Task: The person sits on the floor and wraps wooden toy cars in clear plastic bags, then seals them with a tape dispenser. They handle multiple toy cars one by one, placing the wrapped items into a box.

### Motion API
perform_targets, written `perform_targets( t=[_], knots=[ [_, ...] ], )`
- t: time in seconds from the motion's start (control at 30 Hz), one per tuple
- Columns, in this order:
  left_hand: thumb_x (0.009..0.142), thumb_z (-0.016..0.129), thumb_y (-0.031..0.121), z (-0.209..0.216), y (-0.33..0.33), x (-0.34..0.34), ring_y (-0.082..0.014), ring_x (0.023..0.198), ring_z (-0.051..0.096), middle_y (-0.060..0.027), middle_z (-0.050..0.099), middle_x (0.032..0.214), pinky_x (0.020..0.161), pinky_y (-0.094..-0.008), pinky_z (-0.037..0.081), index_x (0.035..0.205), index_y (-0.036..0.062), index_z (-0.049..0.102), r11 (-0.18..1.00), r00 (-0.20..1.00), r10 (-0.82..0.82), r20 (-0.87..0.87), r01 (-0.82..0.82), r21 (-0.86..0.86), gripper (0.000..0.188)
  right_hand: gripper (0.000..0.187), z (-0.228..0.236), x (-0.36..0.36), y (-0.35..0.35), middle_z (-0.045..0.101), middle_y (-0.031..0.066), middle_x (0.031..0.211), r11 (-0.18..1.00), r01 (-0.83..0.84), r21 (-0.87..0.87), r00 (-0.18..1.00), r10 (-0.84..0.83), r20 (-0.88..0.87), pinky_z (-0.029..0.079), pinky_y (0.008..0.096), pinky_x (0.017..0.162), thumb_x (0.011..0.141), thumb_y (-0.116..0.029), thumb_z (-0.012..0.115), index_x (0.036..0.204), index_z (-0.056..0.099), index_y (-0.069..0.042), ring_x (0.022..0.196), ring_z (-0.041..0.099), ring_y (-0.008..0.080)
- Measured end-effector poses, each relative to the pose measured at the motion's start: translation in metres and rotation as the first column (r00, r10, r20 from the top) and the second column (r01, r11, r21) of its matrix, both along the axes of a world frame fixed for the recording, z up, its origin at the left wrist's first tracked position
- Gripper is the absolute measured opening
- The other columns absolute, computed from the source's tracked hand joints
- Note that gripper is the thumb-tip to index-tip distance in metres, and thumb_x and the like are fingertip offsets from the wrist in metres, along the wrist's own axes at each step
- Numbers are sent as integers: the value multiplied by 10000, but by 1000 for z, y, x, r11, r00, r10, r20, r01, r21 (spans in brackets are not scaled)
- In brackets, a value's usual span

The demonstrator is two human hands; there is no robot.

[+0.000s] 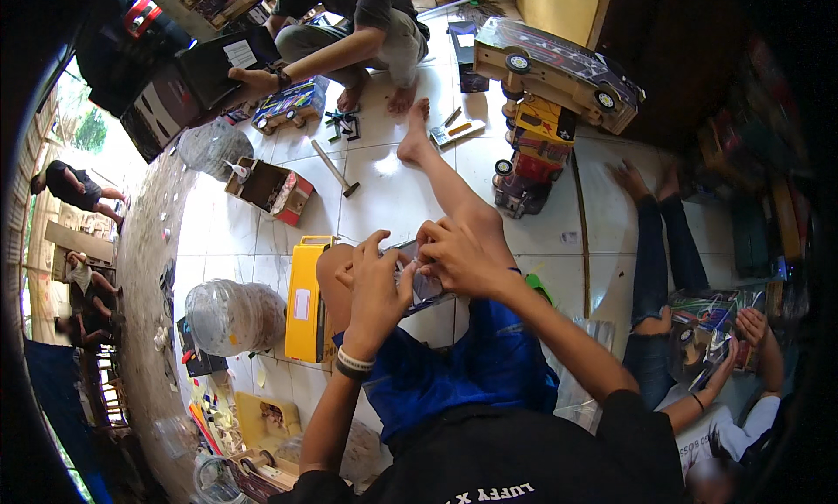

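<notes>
Both hands meet over my lap, at a piece of thin, clear, whitish plastic [425, 286]. My right hand [463, 258] pinches its upper edge between bent fingers and thumb. On the other side my left hand [377, 284] has its thumb against the plastic, with the index finger raised and the other fingers curled. Something dark-edged lies under the plastic between my knees, mostly covered by the hands. The fingertips overlap, so the exact spot they grip is partly hidden.
Left of my knee stands a yellow case [302, 329]; beyond it are a large clear plastic jug [231, 316], an open wooden box [271, 190] and a hammer [336, 171]. Toy trucks [559, 72] stand ahead right. Co-workers sit ahead and at right, each handling a toy truck.
</notes>
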State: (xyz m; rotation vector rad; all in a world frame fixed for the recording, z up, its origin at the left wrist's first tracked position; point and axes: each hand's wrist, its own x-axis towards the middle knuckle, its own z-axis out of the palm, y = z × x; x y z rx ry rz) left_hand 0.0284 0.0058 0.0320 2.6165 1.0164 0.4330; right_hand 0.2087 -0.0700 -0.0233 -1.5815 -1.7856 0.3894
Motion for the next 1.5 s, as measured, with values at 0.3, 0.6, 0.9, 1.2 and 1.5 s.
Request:
perform_targets(
  t=[0.3,0.6,0.9,1.2,1.5],
  knots=[
    [829,743,117,7,-14,5,-310,1284,529,-90,635,1309,1064,-504,341,1002,91,775,929,925,-177,-336,270,253,178,159,16,18,32,638,47,1176,934,-211,-289,936,278,215,438,508,933,841,-215,778,959,771,-109,1208,555,292],
    [847,693,69,-9,12,2,-348,1283,513,-141,604,1284,1030,-481,373,959,29,704,978,976,-207,-73,205,-29,119,280,1,-4,-12,659,160,1091,998,62,-30,969,-68,-238,525,456,887,871,-192,808,1092,746,-32,998,653,379],
    [1036,600,61,36,4,-3,-238,892,672,-95,665,935,876,-377,518,1171,22,573,737,967,37,254,145,-660,143,256,16,-22,-13,682,144,924,994,35,-106,868,-83,-490,555,402,791,869,-113,830,1059,701,0,835,689,303],
    [1068,570,47,20,46,-9,-164,892,692,-90,718,1053,838,-311,563,1209,6,623,777,833,176,524,210,-594,156,163,39,-7,-10,709,75,906,995,95,-21,810,-90,-580,546,293,762,897,-50,815,1047,761,-13,835,688,164],
    [1029,631,84,-21,121,38,-253,1479,481,-127,548,1590,1210,-373,390,1466,90,641,273,701,-614,362,619,-736,437,179,100,-22,-24,770,123,896,970,217,107,822,-122,-556,555,293,702,874,-19,817,1051,820,-48,816,726,132]
  ],
)
